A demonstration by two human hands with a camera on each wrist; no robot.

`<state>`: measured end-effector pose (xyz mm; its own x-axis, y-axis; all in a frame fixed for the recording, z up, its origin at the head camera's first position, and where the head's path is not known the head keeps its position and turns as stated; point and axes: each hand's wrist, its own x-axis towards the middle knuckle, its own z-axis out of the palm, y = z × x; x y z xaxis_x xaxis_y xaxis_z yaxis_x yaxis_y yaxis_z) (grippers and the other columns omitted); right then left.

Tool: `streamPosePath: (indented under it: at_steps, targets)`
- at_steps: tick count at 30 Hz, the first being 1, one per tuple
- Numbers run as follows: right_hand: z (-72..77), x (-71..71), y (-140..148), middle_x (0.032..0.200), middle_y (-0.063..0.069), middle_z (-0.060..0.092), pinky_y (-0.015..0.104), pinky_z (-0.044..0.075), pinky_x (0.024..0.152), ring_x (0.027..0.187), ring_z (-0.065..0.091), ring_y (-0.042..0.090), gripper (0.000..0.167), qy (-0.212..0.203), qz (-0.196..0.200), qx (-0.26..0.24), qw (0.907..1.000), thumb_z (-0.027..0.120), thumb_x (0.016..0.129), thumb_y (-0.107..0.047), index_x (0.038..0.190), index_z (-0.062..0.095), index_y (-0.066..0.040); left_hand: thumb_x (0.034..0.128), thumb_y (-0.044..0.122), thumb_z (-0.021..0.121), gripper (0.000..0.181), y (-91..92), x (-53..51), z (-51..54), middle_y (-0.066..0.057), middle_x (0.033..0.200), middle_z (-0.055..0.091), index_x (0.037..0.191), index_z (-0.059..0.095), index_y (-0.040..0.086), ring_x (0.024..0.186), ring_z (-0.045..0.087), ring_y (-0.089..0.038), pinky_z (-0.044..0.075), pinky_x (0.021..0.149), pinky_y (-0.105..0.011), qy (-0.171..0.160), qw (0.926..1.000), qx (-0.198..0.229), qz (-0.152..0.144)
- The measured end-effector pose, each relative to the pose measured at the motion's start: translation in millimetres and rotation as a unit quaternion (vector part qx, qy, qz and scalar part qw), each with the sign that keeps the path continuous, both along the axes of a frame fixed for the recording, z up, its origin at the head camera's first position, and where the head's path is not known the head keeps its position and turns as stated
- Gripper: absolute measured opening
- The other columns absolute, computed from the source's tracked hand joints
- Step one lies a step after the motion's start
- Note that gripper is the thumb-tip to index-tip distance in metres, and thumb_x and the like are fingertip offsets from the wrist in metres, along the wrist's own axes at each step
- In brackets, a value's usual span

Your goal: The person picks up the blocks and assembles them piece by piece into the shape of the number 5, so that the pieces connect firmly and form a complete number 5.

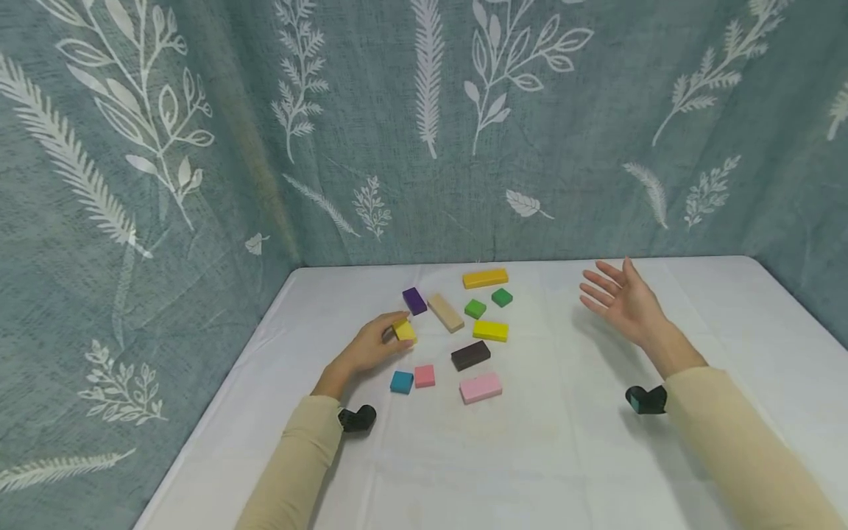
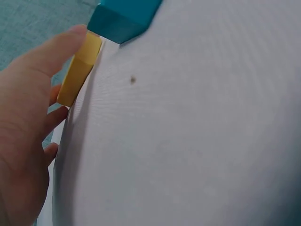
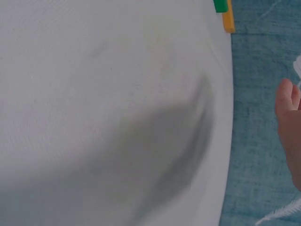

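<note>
My left hand (image 1: pixel 369 346) pinches a yellow block (image 1: pixel 405 331) between thumb and fingers at the left of the table. In the left wrist view the same block (image 2: pixel 79 70) is held at the fingertips, close to the white cloth. A purple block (image 1: pixel 414 301) lies just beyond that hand, and a wooden-coloured block (image 1: pixel 446 313) to its right. Nearer to me lie a blue block (image 1: pixel 401 382) and a coral-pink block (image 1: pixel 425 376), side by side. My right hand (image 1: pixel 628 303) hovers over the right side with fingers extended, holding nothing.
More blocks lie mid-table: orange-yellow (image 1: pixel 486 278), two green (image 1: pixel 475 308), bright yellow (image 1: pixel 490 330), dark brown (image 1: pixel 471 355) and light pink (image 1: pixel 481 388). The table (image 1: pixel 543 456) has a white cloth. A patterned green-grey curtain (image 1: pixel 397 96) hangs behind and at both sides.
</note>
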<state>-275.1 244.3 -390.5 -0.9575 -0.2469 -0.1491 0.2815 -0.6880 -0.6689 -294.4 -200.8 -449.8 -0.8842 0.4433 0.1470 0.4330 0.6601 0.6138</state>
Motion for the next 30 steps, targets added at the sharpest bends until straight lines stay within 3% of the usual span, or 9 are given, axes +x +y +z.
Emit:
streamPosePath:
  at_steps: [5,12,17,24,30]
  targets:
    - [-8.3,-6.1,-6.6,0.159,0.003,-0.003,0.036,0.010,0.115,0.144,0.000,0.024,0.074,-0.005,0.000,0.023,0.9997,0.030,0.097,-0.054,0.154,-0.002,-0.021,0.0874,0.019,0.071,0.058,-0.7,1.0,-1.9,-0.019,0.139,0.046,0.138,0.047,0.000,0.131,0.038,-0.036,0.030,0.109,-0.046,-0.022,0.9996,0.011,0.013]
    - [-9.4,-18.2,-17.2,0.159,0.005,0.001,0.036,0.015,0.115,0.144,0.006,0.025,0.074,-0.009,0.000,0.080,0.9968,0.036,0.097,-0.051,0.154,0.002,-0.019,0.0873,0.015,0.071,0.058,-1.2,-0.6,-5.8,-0.017,0.140,0.046,0.138,0.047,0.000,0.133,0.037,-0.034,0.028,0.111,-0.043,-0.028,0.9984,0.043,0.022]
    - [-9.0,-29.4,-23.9,0.159,0.007,0.005,0.034,0.019,0.114,0.144,0.009,0.026,0.070,-0.015,0.011,0.128,0.9916,0.041,0.099,-0.040,0.154,0.002,-0.018,0.0874,0.015,0.070,0.057,-0.4,1.7,-7.4,-0.018,0.140,0.046,0.138,0.047,0.000,0.132,0.036,-0.034,0.028,0.111,-0.044,-0.034,0.9978,0.053,0.021]
    - [-5.7,-46.6,-36.7,0.158,0.011,0.010,0.032,0.028,0.111,0.142,0.018,0.027,0.065,-0.007,0.017,0.226,0.9739,0.042,0.103,-0.019,0.154,0.002,-0.015,0.0874,0.015,0.070,0.057,0.7,3.7,-7.0,-0.018,0.140,0.046,0.138,0.047,-0.001,0.132,0.037,-0.035,0.026,0.111,-0.046,-0.029,0.9983,0.049,0.015]
    - [-11.3,-64.7,-45.5,0.158,0.013,0.011,0.031,0.029,0.110,0.141,0.019,0.028,0.059,0.004,0.013,0.235,0.9719,0.036,0.103,-0.005,0.154,0.008,-0.012,0.0883,0.015,0.069,0.055,1.2,3.4,-5.0,-0.020,0.139,0.046,0.137,0.047,-0.002,0.131,0.037,-0.037,0.027,0.110,-0.047,-0.017,0.9990,0.039,0.015]
